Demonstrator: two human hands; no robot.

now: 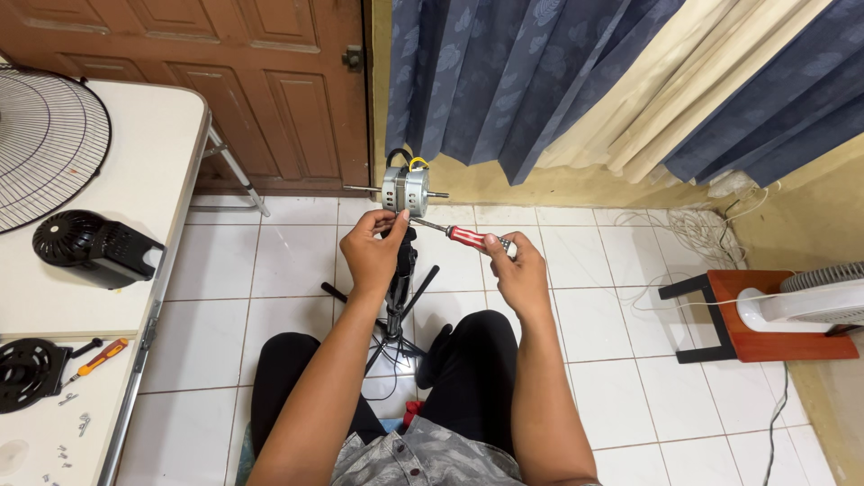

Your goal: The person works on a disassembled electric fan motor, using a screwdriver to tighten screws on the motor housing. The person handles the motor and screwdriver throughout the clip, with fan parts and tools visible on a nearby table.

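Observation:
A small metal fan motor (405, 190) with a shaft through it and black and yellow wires on top sits on a black stand (400, 297) over the tiled floor. My left hand (373, 250) pinches the motor's lower edge. In my right hand (517, 270) is a red-handled screwdriver (463, 237), its tip pointing left at the underside of the motor. I sit with my knees on either side of the stand.
A white table (162, 144) on the left carries a wire fan grille (45, 144), a black fan housing (94, 247), a black round part (27, 371), an orange screwdriver (101, 357) and loose screws. A white fan (810, 301) rests on a red stool (765, 337) at right. Behind are a brown door and blue curtains.

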